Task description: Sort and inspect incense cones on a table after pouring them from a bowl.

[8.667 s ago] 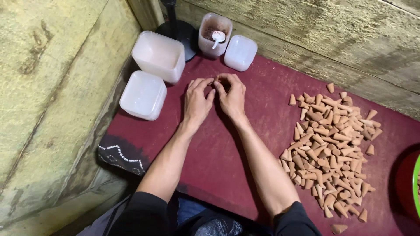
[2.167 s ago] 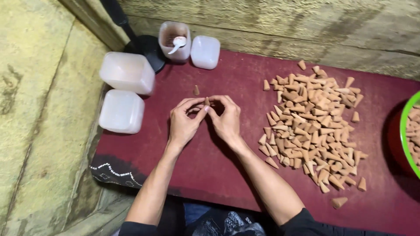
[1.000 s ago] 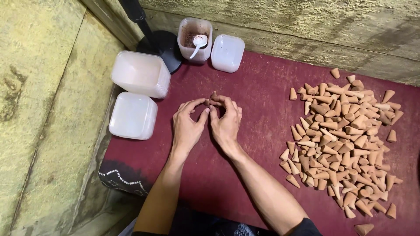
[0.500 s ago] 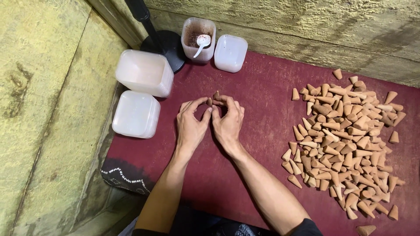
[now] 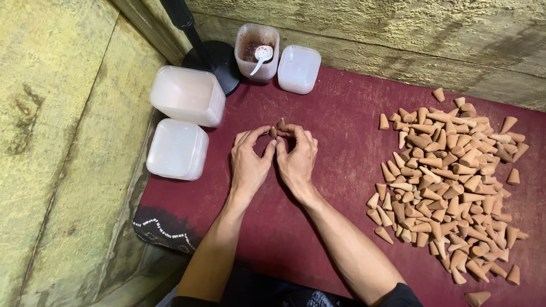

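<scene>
My left hand and my right hand rest side by side on the dark red cloth, fingers curled and thumbs touching. Between the tips of both index fingers sits a small brown cone, pinched from both sides. A second small cone stands upright on the cloth just beyond my right fingertips. A large loose pile of the same tan cones lies to the right, well apart from my hands.
Two white square lidded tubs stand at the left edge. At the back are a clear tub of brown powder with a white spoon, a white lid and a black stand base. Rough walls close the left and back.
Over the last second my hands have stayed almost still, fingertips closed around the cone. Since 2.2 s ago the view shifted and my hands moved up beside the standing cone.
</scene>
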